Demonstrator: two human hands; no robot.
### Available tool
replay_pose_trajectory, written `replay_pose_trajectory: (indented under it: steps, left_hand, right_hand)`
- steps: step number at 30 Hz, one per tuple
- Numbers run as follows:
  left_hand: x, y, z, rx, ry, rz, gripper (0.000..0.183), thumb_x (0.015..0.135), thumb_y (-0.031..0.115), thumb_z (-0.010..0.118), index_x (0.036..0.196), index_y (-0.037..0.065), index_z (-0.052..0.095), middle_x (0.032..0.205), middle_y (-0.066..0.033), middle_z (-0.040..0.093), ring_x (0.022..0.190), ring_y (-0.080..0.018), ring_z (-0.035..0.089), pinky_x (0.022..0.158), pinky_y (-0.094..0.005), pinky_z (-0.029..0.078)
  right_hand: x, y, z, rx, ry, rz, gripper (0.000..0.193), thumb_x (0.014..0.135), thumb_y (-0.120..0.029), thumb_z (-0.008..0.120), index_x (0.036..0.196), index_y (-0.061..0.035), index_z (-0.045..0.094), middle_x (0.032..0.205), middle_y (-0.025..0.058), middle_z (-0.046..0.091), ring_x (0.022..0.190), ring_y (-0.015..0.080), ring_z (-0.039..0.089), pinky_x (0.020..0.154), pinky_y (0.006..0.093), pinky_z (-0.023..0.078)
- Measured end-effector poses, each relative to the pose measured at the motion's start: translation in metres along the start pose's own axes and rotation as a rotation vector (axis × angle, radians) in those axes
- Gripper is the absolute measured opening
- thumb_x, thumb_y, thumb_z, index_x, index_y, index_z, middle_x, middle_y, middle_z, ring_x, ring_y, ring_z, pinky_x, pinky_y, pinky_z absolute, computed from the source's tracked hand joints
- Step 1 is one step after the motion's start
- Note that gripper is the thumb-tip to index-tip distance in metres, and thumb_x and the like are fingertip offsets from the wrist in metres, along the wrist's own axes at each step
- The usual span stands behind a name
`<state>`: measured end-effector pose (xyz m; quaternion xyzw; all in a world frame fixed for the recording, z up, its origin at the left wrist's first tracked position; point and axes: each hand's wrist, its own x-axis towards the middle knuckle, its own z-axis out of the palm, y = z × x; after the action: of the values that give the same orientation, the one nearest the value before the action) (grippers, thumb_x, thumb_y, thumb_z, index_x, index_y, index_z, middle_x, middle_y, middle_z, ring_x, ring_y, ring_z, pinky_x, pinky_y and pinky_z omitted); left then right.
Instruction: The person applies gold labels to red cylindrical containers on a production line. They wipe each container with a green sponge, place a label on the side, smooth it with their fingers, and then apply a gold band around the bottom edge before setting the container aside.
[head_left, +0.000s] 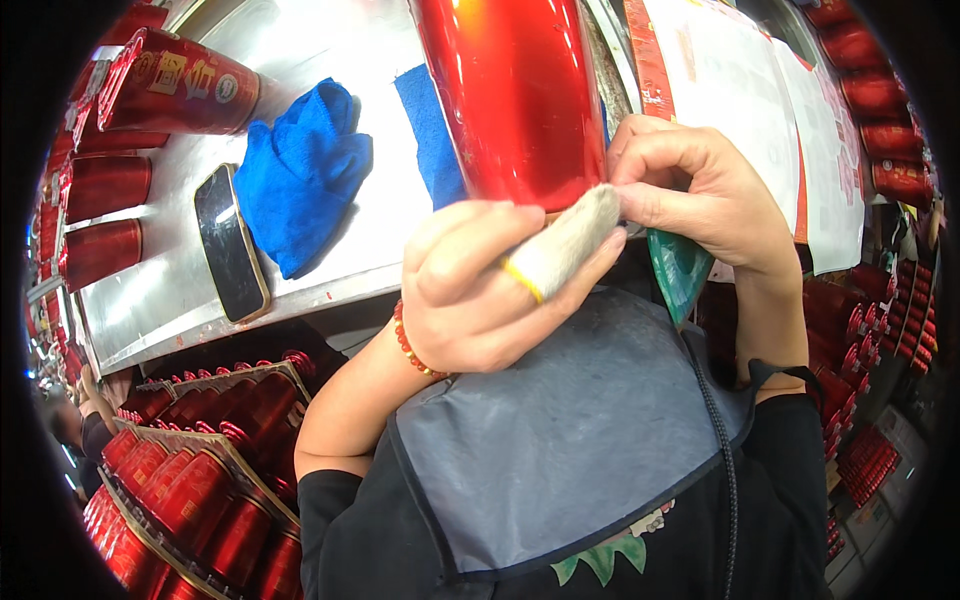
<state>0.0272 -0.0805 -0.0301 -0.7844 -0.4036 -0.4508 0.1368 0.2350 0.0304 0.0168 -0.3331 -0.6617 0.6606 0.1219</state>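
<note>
A large glossy red cylindrical can (520,90) reaches toward me over the worktable, its near rim just beyond my fingers. My left hand (480,280) is closed beside that rim, its fingertips bent inward. One of its fingers wears a whitish fabric finger sleeve (570,245) with a yellow edge. My right hand (690,190) pinches thumb and fingers together at the can's lower right edge, near the tip of the sleeve. Whatever lies between the fingers of either hand is too small or hidden. A green object (680,270) shows below my right hand.
On the metal table (150,310) lie a crumpled blue cloth (305,175), a phone (230,240) and a flat blue cloth (430,130). Red cans (180,85) stand at the left. Printed sheets (740,90) lie right. Racks of red cans (190,490) flank me; another person (85,430) is far left.
</note>
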Motion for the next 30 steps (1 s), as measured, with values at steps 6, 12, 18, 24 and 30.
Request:
replay_pose_trajectory:
  steps: [6,12,18,24,30]
  left_hand:
    - [0.013,-0.008,0.009,0.114,-0.069,-0.280,0.080,0.064,0.040,0.091,0.135,0.013,0.066,0.141,-0.0090,0.057,0.122,-0.0286,0.050,0.106,-0.0383,0.038]
    - [0.010,-0.012,-0.003,0.134,-0.121,-0.340,0.097,0.061,0.043,0.091,0.144,0.005,0.057,0.146,-0.0133,0.054,0.125,-0.0308,0.052,0.108,-0.0408,0.040]
    - [-0.002,-0.013,-0.007,0.016,-0.133,-0.429,0.103,0.065,0.040,0.091,0.148,-0.003,0.048,0.151,-0.0185,0.049,0.134,-0.0339,0.049,0.111,-0.0404,0.042]
    - [-0.006,-0.009,-0.008,-0.102,-0.100,-0.517,0.092,0.077,0.039,0.085,0.148,-0.006,0.047,0.151,-0.0217,0.048,0.136,-0.0345,0.049,0.112,-0.0404,0.041]
    - [-0.019,0.001,-0.038,-0.013,-0.183,-0.294,0.043,0.078,0.015,0.084,0.116,-0.002,0.073,0.126,-0.0197,0.067,0.113,-0.0332,0.064,0.097,-0.0411,0.051]
  right_hand:
    - [-0.005,-0.003,0.002,-0.008,0.067,-0.008,0.017,0.089,-0.013,0.078,0.081,0.0001,0.071,0.080,-0.0024,0.057,0.069,0.0041,0.051,0.062,0.0222,0.039]
    - [-0.008,0.001,0.000,0.045,0.100,-0.004,0.017,0.089,-0.013,0.079,0.082,0.0001,0.072,0.078,-0.0030,0.056,0.067,0.0037,0.050,0.060,0.0222,0.038]
    - [-0.006,0.003,0.002,0.006,0.086,-0.058,0.017,0.089,-0.013,0.079,0.082,0.0001,0.072,0.078,-0.0032,0.055,0.065,0.0036,0.048,0.060,0.0220,0.037]
    - [-0.002,-0.004,0.004,-0.028,0.035,0.019,0.014,0.090,-0.009,0.075,0.082,0.0010,0.070,0.086,0.0016,0.060,0.076,0.0071,0.055,0.068,0.0226,0.043]
    - [0.001,-0.002,0.005,-0.013,0.019,0.004,0.015,0.090,-0.011,0.076,0.083,0.0009,0.070,0.086,0.0013,0.060,0.077,0.0076,0.056,0.069,0.0233,0.043]
